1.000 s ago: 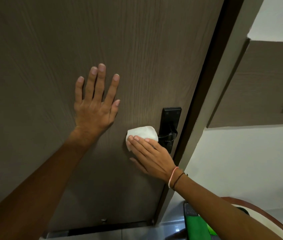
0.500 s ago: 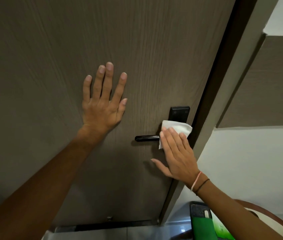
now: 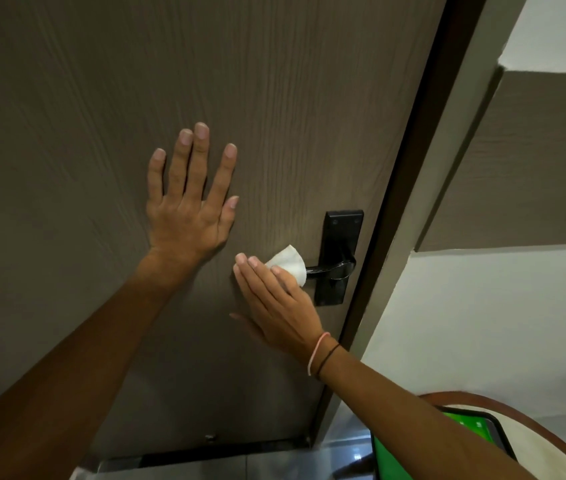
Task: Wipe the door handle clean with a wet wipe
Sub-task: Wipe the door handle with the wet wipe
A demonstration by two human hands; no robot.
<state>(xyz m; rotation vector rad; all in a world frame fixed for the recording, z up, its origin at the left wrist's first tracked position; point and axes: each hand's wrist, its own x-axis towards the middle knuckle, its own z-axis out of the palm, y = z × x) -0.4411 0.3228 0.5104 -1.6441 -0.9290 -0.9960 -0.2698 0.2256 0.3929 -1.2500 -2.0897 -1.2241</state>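
Observation:
A black lever door handle [image 3: 330,270] on a black backplate [image 3: 340,233] sits at the right edge of the brown wood-grain door [image 3: 274,98]. My right hand [image 3: 276,303] presses a folded white wet wipe [image 3: 290,263] onto the free left end of the lever, fingers flat and together; that end of the lever is hidden under the wipe. My left hand [image 3: 189,202] lies flat on the door left of the handle, fingers spread, holding nothing.
The dark door frame [image 3: 409,188] runs along the door's right edge, with a white wall [image 3: 482,323] beyond. A phone with a green screen [image 3: 461,431] lies on a round wood-rimmed surface [image 3: 551,445] at the bottom right. Tiled floor shows below the door.
My right hand has slid the wipe leftward along the lever, from the backplate end to the free end. My left hand stays flat on the door.

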